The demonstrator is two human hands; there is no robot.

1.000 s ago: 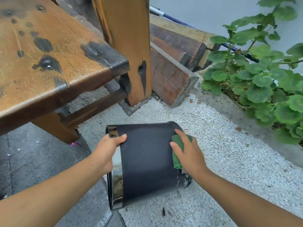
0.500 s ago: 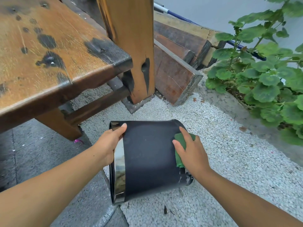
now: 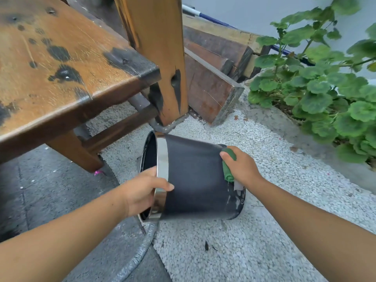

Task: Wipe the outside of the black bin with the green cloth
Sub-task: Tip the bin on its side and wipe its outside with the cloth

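Both hands are working the black bin [image 3: 195,180], lying sideways on white gravel [image 3: 264,231] near the wooden post [image 3: 162,58]: left hand [image 3: 142,190] is gripping the chrome rim [image 3: 162,155] at the open left end; right hand [image 3: 242,169] is clutching the bunched green cloth [image 3: 228,165], pressing it on the bin's right end.

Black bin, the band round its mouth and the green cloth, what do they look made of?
The bin: matte black, no glare; painted metal or plastic, cannot tell, with grey scuffs near the base. The band: polished metal, likely steel or chrome, since it mirrors its surroundings. The cloth: soft fabric, bunched in folds under the right hand.
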